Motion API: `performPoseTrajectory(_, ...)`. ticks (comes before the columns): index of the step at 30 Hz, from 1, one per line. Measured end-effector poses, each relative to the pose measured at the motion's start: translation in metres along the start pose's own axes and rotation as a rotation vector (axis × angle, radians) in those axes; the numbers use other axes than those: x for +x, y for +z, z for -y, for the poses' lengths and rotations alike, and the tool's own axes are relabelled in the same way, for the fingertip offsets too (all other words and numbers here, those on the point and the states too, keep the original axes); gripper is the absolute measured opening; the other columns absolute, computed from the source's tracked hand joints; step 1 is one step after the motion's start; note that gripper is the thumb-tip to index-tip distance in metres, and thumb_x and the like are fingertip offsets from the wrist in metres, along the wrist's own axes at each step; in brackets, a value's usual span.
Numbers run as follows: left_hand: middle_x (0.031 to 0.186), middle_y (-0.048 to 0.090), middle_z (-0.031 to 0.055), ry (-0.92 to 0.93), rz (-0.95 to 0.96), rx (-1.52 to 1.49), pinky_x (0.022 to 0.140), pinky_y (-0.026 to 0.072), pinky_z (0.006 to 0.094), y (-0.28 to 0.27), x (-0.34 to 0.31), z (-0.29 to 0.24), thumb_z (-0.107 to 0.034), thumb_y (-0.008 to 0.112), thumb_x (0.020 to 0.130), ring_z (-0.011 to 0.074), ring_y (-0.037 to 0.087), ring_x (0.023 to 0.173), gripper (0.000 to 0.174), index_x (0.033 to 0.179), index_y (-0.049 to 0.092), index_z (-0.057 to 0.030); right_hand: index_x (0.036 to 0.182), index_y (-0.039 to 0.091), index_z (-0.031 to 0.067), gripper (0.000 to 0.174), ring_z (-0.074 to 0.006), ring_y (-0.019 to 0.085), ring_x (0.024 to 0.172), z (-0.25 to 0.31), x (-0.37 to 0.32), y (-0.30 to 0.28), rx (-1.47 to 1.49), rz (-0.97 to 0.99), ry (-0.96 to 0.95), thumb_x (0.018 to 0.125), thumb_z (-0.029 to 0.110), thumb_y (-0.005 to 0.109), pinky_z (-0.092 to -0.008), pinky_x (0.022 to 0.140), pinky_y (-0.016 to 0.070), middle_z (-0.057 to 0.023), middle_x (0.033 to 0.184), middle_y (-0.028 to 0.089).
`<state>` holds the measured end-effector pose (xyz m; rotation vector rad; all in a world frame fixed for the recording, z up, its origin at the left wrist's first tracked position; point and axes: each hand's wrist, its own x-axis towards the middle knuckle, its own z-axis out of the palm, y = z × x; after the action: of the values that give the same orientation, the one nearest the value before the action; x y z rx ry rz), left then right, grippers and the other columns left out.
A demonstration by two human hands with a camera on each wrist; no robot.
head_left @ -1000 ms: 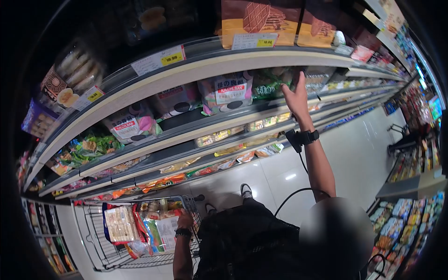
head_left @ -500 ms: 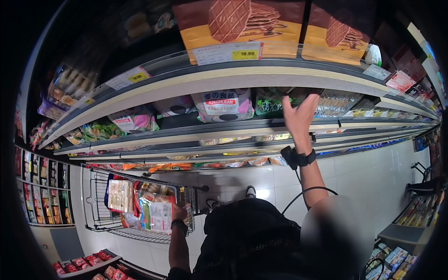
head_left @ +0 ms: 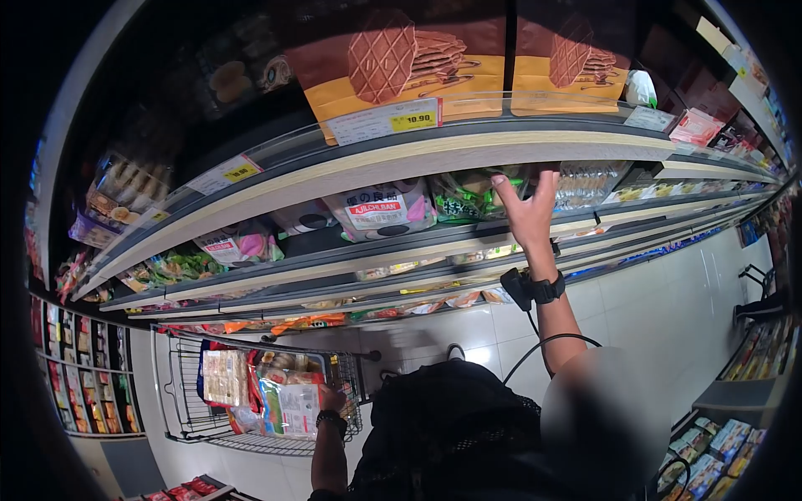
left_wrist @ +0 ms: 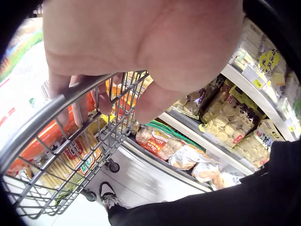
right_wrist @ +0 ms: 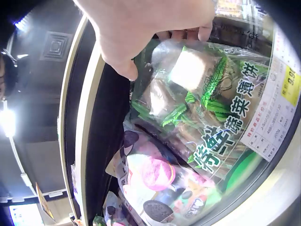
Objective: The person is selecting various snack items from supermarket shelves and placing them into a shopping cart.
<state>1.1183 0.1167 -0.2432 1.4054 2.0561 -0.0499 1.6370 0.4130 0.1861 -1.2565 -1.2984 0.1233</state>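
My right hand [head_left: 530, 215] reaches into the shelf at a clear green-printed bag of vegetable crackers [head_left: 459, 204]. In the right wrist view, the thumb and fingers of that hand [right_wrist: 146, 23] are spread apart along the top of the bag [right_wrist: 188, 113]; the fingertips are partly hidden behind its upper edge. To its left stands a white and pink bag with cookie pictures [head_left: 380, 209]. Low on the left, my left hand [head_left: 332, 397] grips the rim of a wire shopping cart [left_wrist: 61, 101], fingers curled over the bar. Packaged food [head_left: 292, 409] lies in the cart.
Above the reaching hand runs a shelf edge [head_left: 401, 154] with brown and orange wafer bags [head_left: 409, 58] over it. Clear packs [head_left: 585, 185] stand to the right. Lower shelves hold more bags [left_wrist: 160, 141]. The tiled floor [head_left: 652, 292] stretches away right.
The head view has shifted and turned against the shelves. My right hand stays at the cracker bag, its thumb now over the bag's right part. The left hand remains on the cart rim.
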Motion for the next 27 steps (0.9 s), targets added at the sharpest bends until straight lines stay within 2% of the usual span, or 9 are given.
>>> performPoseTrajectory(2,0.121,0.041,0.0317,0.063,-0.042,0.063,0.094,0.0375,0.0468,0.019,0.01,0.021,-0.011,0.062,0.072,0.0436,0.044,0.113,0.066,0.119,0.02,0.0097,0.103,0.045,-0.0071,0.057,-0.0294,0.048,0.097,0.003,-0.001,0.001,0.075,-0.039,-0.027,0.069,0.027,0.076,-0.038,0.087,0.0382,-0.0178,0.098,0.049)
performPoseTrajectory(4,0.116,0.043,0.031,0.446,-0.283,0.373,0.092,0.0384,0.0475,0.031,0.016,0.033,-0.009,0.06,0.07,0.0441,0.047,0.108,0.06,0.115,0.023,0.0084,0.108,0.045,-0.0064,0.058,-0.0246,0.05,0.1,-0.008,-0.001,0.003,0.278,0.013,0.113,0.069,0.023,0.076,-0.0338,0.09,0.0387,-0.0164,0.105,0.053)
performPoseTrajectory(7,0.114,0.043,0.0313,0.503,-0.248,0.221,0.092,0.0384,0.0479,0.047,0.031,0.056,-0.008,0.056,0.07,0.0453,0.048,0.104,0.057,0.114,0.024,0.0085,0.111,0.044,-0.006,0.059,-0.0211,0.053,0.094,-0.022,0.009,0.005,0.355,0.092,0.157,0.069,0.02,0.076,-0.0315,0.086,0.0411,-0.0155,0.106,0.055)
performPoseTrajectory(13,0.114,0.042,0.034,0.177,-0.092,-0.021,0.093,0.0374,0.0498,0.047,0.03,0.052,-0.005,0.05,0.073,0.0482,0.044,0.109,0.048,0.112,0.026,0.0062,0.105,0.051,-0.0061,0.052,-0.0181,0.057,0.089,-0.009,0.018,-0.005,0.245,0.166,0.182,0.067,0.018,0.077,-0.0286,0.082,0.0442,-0.0128,0.099,0.06)
performPoseTrajectory(16,0.114,0.041,0.0353,0.156,-0.14,-0.066,0.092,0.0386,0.0502,0.043,0.021,0.042,-0.006,0.05,0.073,0.0497,0.043,0.11,0.048,0.113,0.026,0.0056,0.1,0.057,-0.0053,0.045,-0.0145,0.061,0.082,0.008,0.017,-0.018,0.395,0.339,0.323,0.069,0.019,0.078,-0.0261,0.074,0.0474,-0.0097,0.091,0.065)
performPoseTrajectory(19,0.115,0.042,0.0347,0.2,-0.115,-0.082,0.091,0.0393,0.05,0.035,0.011,0.032,-0.005,0.05,0.074,0.0493,0.044,0.109,0.049,0.115,0.025,0.006,0.097,0.06,-0.0031,0.036,-0.0124,0.063,0.078,0.004,0.013,-0.019,0.465,0.297,0.26,0.071,0.014,0.077,-0.0248,0.07,0.049,-0.0081,0.086,0.067)
performPoseTrajectory(22,0.115,0.043,0.0331,0.009,-0.119,-0.237,0.091,0.0399,0.0493,-0.013,-0.027,-0.032,-0.005,0.05,0.074,0.048,0.045,0.109,0.049,0.115,0.026,0.0054,0.098,0.056,0.0,0.037,-0.0126,0.062,0.083,-0.006,0.007,-0.027,0.469,0.308,0.245,0.069,0.004,0.077,-0.0253,0.073,0.0494,-0.0079,0.093,0.066)
performPoseTrajectory(24,0.115,0.043,0.0323,0.091,-0.136,-0.099,0.091,0.0403,0.0488,0.031,-0.007,0.032,-0.004,0.051,0.074,0.047,0.047,0.108,0.048,0.114,0.026,0.0054,0.099,0.052,0.0022,0.041,-0.0143,0.06,0.093,-0.006,0.0,-0.034,0.254,0.287,0.072,0.066,0.002,0.078,-0.0259,0.079,0.0487,-0.0086,0.098,0.063)
performPoseTrajectory(27,0.115,0.043,0.031,0.169,-0.132,-0.073,0.091,0.0403,0.0474,0.024,0.002,0.018,-0.005,0.055,0.073,0.0456,0.047,0.107,0.052,0.117,0.028,0.0054,0.094,0.05,0.0039,0.038,-0.0225,0.058,0.099,0.003,-0.005,-0.033,0.477,0.252,-0.143,0.067,0.003,0.076,-0.0345,0.087,0.046,-0.0115,0.099,0.06)
